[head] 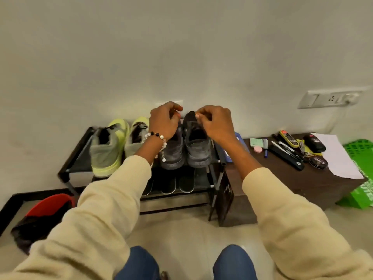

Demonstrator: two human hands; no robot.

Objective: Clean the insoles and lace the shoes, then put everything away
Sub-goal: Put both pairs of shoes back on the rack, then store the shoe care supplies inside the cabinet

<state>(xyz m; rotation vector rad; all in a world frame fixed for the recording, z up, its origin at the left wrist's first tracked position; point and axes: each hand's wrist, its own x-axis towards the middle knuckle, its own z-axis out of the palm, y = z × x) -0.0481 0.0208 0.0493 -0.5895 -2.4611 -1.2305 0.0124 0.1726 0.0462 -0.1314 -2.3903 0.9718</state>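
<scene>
The dark grey shoes (186, 146) look like matt knit cloth with a slightly fuzzy nap, and the lime-and-grey pair (110, 147) beside them is mesh cloth over smooth foam-like soles. The shoe rack (77, 156) has thin black tubes (metal, by the look) and a taut, dull fabric shelf. The tabletop (282, 178) is dark wood-grain with a low sheen. A white paper sheet (339, 156) lies on it, matt. The green basket (361, 158) is glossy plastic.

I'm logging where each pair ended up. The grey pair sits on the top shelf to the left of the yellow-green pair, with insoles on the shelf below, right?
Not quite: the head view shows the grey pair on the top shelf to the right of the yellow-green pair. Insoles do lie on the shelf below.
</scene>
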